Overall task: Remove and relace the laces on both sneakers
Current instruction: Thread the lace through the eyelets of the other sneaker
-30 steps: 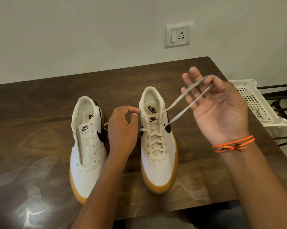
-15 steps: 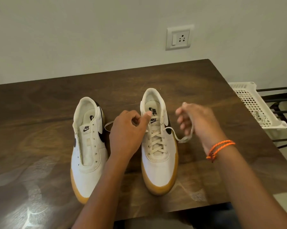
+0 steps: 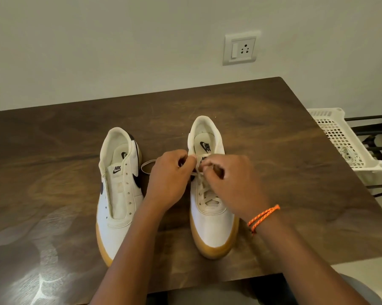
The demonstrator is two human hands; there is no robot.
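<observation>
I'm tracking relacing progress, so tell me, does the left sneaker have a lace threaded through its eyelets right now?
No, the left sneaker shows only bare eyelets, while the right sneaker carries the lace.

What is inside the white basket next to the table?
Inside the white plastic lattice basket lies a pale tangled cord, maybe a shoelace; too small to tell. Its near wall hides the rest of the bottom.

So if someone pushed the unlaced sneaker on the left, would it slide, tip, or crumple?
The unlaced sneaker would probably slide rather than tip: it sits flat on a broad gum sole. That rubbery-looking sole may drag on the table. With its eyelets empty, the upper likely flexes if squeezed.
</observation>
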